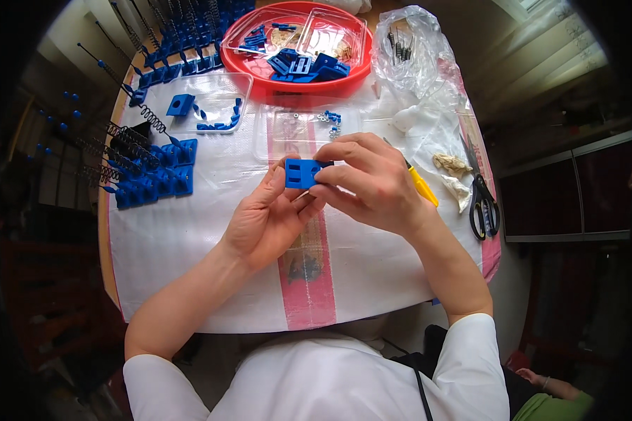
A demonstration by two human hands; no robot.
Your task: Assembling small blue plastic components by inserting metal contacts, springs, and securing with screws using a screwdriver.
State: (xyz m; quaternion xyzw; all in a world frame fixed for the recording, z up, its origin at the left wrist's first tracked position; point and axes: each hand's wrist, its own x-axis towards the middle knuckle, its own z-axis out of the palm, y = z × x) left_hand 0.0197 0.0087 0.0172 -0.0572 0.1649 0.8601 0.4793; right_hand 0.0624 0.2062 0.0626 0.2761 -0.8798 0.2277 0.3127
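Above the middle of the table, my left hand (265, 210) grips a blue plastic block (301, 173) with rectangular slots by its left side. The fingers of my right hand (369, 179) close on the block's right end from above, covering that part. Whether a small piece sits between the right fingertips is hidden. Just beyond the hands lies a clear shallow tray (274, 133) with small blue pieces and small pale rings. A yellow-handled screwdriver (423, 186) lies just right of my right hand, partly covered by it.
Finished-looking blue blocks with springs (154, 175) stand in groups at left and far left. A clear tray (242, 126) holds blue parts. At the back are a red basin (288, 88) of blue pieces and a plastic bag (414, 77). Black-handled scissors (483, 207) lie right; someone's arm (558, 387) shows lower right.
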